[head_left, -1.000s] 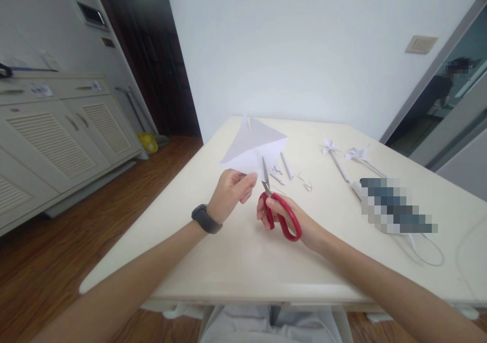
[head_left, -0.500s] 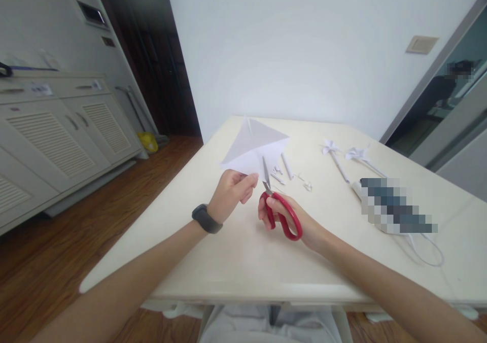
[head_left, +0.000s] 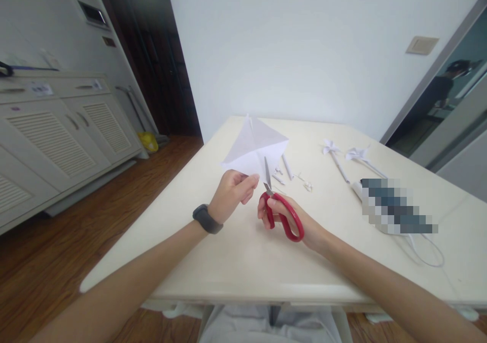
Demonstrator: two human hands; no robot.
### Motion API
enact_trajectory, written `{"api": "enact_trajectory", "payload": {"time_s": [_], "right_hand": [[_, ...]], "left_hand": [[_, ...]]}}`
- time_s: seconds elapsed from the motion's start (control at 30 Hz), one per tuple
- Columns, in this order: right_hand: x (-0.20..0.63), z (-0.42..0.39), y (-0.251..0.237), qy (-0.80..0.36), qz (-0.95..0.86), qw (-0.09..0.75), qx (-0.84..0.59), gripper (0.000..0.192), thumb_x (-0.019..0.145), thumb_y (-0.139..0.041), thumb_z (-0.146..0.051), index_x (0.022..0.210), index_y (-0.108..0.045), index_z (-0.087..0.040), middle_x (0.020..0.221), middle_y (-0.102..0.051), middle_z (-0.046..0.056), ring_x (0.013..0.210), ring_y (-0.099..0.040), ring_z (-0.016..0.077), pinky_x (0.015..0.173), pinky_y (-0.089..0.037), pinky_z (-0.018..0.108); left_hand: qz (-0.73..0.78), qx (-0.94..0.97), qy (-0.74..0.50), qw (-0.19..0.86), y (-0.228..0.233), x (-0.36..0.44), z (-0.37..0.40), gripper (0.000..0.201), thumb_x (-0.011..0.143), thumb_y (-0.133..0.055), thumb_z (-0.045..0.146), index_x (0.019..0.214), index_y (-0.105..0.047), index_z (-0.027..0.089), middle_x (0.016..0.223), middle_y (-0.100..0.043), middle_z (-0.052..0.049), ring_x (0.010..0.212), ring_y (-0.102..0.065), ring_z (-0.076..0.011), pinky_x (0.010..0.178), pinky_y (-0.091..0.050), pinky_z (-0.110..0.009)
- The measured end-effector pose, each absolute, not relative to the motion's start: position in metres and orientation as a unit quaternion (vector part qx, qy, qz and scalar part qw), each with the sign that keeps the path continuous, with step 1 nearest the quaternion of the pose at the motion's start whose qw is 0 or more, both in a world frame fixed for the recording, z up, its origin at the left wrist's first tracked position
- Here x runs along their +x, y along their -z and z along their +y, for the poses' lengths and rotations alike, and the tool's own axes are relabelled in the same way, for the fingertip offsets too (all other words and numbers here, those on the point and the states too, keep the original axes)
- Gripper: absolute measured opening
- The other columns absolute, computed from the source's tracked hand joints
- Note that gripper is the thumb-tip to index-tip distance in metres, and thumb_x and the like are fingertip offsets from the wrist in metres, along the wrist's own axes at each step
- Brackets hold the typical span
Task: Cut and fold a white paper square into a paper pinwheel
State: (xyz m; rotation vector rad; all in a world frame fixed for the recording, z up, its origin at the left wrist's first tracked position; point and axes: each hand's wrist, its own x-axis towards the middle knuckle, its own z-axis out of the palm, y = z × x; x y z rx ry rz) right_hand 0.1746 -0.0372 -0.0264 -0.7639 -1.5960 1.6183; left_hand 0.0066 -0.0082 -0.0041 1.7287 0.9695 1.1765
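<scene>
The paper (head_left: pixel 254 149) is pinched at its near corner by the left hand (head_left: pixel 231 195) and held above the fingers for cutting. Scissors (head_left: pixel 281 208) are gripped by the right hand (head_left: pixel 289 218), blades nearly closed at the paper's edge, beside the left fingertips.

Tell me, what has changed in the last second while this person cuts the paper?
Very little. The right hand with the red scissors has drifted slightly to the right, the blades remaining in the white paper. The left hand still pinches the paper's lower corner, which has hardly shifted. Nothing was picked up or let go. The paper pinwheels and scraps on the table lie as before.
</scene>
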Motion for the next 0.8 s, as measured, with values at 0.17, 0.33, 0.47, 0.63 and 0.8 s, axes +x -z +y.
{"api": "enact_trajectory", "payload": {"time_s": [0.17, 0.33, 0.47, 0.63, 0.8], "right_hand": [[0.1756, -0.0364, 0.0271, -0.627, -0.625, 0.364, -0.289, 0.031, 0.088, -0.045, -0.044, 0.086, -0.057, -0.016, 0.082, -0.058, 0.005, 0.062, -0.050, 0.0123, 0.063, -0.038, 0.029], [0.1744, -0.0369, 0.0258, -0.626, -0.627, 0.364, -0.287, 0.032, 0.089, -0.044, -0.043, 0.084, -0.057, -0.015, 0.080, -0.058, 0.005, 0.062, -0.050, 0.0119, 0.063, -0.038, 0.028], [0.1747, -0.0361, 0.0268, -0.625, -0.624, 0.361, -0.298, 0.032, 0.088, -0.044, -0.044, 0.082, -0.057, -0.016, 0.067, -0.055, 0.002, 0.060, -0.050, 0.0124, 0.061, -0.038, 0.027], [0.1754, -0.0357, 0.0282, -0.630, -0.622, 0.364, -0.291, 0.030, 0.089, -0.044, -0.043, 0.085, -0.057, -0.016, 0.077, -0.058, 0.004, 0.061, -0.050, 0.0116, 0.061, -0.038, 0.027], [0.1740, -0.0361, 0.0274, -0.632, -0.622, 0.366, -0.282, 0.030, 0.089, -0.044, -0.044, 0.086, -0.057, -0.016, 0.082, -0.059, 0.005, 0.061, -0.050, 0.0116, 0.061, -0.038, 0.028]], "left_hand": [[0.379, 0.695, -0.467, 0.395, 0.0053, 0.0055, -0.0069, 0.047, 0.086, -0.044, 0.031, 0.042, -0.034, 0.018, 0.037, -0.034, 0.005, 0.039, -0.035, -0.0077, 0.047, -0.030, -0.025], [0.377, 0.694, -0.465, 0.401, 0.0052, 0.0053, -0.0066, 0.047, 0.087, -0.044, 0.031, 0.042, -0.033, 0.018, 0.037, -0.033, 0.005, 0.039, -0.035, -0.0077, 0.047, -0.030, -0.025], [0.379, 0.691, -0.466, 0.401, 0.0044, 0.0062, -0.0075, 0.047, 0.086, -0.044, 0.031, 0.042, -0.033, 0.018, 0.037, -0.033, 0.005, 0.039, -0.036, -0.0079, 0.047, -0.031, -0.025], [0.385, 0.691, -0.464, 0.400, 0.0041, 0.0064, -0.0076, 0.046, 0.086, -0.044, 0.031, 0.042, -0.034, 0.018, 0.037, -0.034, 0.004, 0.038, -0.036, -0.0079, 0.046, -0.031, -0.025], [0.387, 0.695, -0.455, 0.400, 0.0036, 0.0062, -0.0079, 0.048, 0.085, -0.044, 0.031, 0.041, -0.034, 0.018, 0.037, -0.034, 0.004, 0.039, -0.036, -0.0081, 0.047, -0.032, -0.024]]}}
